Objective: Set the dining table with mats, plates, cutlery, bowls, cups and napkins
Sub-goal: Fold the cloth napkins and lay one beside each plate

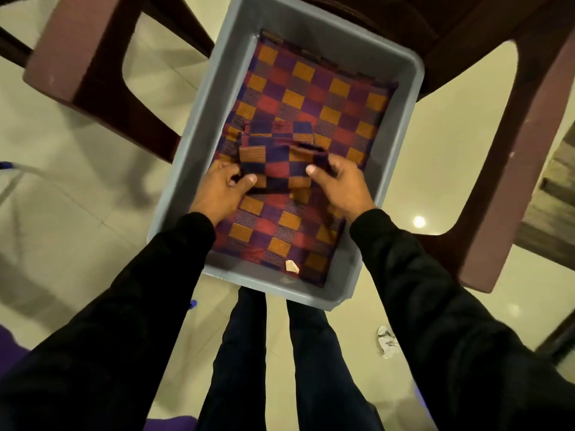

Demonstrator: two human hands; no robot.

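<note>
A grey plastic tub (401, 98) sits below me, filled with checkered mats (314, 98) in orange, red and purple squares. A smaller folded checkered napkin (273, 163) lies on top of the mats near the tub's middle. My left hand (217, 191) grips the napkin's left edge, thumb on top. My right hand (345, 185) holds its right edge, fingers curled under the cloth. Black sleeves cover both arms. A small white paper scrap (292, 266) rests on the mat at the tub's near end.
Dark maroon plastic chairs stand around the tub: one (77, 63) at the upper left, another (510, 169) on the right. The floor is pale glossy tile. A crumpled white paper (387, 340) lies on the floor at the lower right. My legs are below the tub.
</note>
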